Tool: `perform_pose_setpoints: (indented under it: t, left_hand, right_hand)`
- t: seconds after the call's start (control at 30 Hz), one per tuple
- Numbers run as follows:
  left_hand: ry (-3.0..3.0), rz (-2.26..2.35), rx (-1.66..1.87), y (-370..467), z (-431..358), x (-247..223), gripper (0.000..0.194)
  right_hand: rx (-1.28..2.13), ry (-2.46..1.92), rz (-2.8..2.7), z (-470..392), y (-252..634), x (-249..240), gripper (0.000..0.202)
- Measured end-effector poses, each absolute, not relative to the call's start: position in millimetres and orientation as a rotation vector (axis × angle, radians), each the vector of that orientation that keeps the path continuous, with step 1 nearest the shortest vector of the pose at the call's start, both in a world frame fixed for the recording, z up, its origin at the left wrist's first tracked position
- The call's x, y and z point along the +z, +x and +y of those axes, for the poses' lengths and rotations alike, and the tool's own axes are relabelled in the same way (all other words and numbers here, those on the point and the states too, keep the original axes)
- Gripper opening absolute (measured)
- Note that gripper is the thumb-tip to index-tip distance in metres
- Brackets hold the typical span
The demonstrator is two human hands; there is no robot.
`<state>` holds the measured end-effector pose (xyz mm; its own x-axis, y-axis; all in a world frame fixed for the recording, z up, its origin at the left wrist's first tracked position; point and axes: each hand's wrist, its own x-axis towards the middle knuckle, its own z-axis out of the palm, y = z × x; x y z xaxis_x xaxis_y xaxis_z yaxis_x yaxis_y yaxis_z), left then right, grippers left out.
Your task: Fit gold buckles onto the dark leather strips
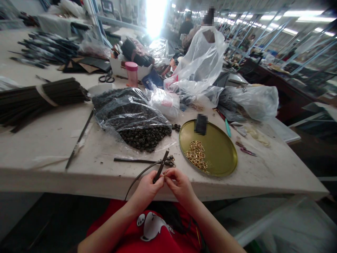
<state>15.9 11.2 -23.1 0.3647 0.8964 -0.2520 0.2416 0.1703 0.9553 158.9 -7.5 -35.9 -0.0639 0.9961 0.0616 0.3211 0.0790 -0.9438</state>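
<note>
My left hand [147, 185] is closed around a dark narrow strap [163, 163], which points up and away from me. My right hand [181, 183] meets it at the fingertips, thumb and forefinger pinched together at the strap's near end. Whatever tiny piece sits in that pinch is too small to make out. Just beyond my hands, another dark strap [133, 160] lies on the table, with a few small metal buckles [171, 161] by its right end. To the right, a round gold-coloured tray [221, 154] holds a heap of gold buckles [195, 155].
A clear plastic bag [126, 112] spills many small dark loops [146, 138] onto the table [47, 147]. A bundle of dark strips [39, 96] lies left. Behind are scissors [106, 78], a pink-lidded jar [132, 74] and plastic bags; small pliers [247, 151] lie right.
</note>
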Motion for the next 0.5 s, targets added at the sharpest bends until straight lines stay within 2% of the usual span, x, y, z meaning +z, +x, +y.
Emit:
perform_pose_setpoints:
  t: [0.23,0.5]
  left_hand:
    - [1.311,1.160,0.650,17.0,8.4,-18.3,0.026]
    - [1.245,1.145,0.634,15.6,11.1,-16.5,0.027]
  right_hand:
    - [1.287,-1.249,-1.211,-7.6,155.5,-44.4,0.008]
    - [1.425,-1.232,-1.041,-7.0,154.4,-37.1,0.012]
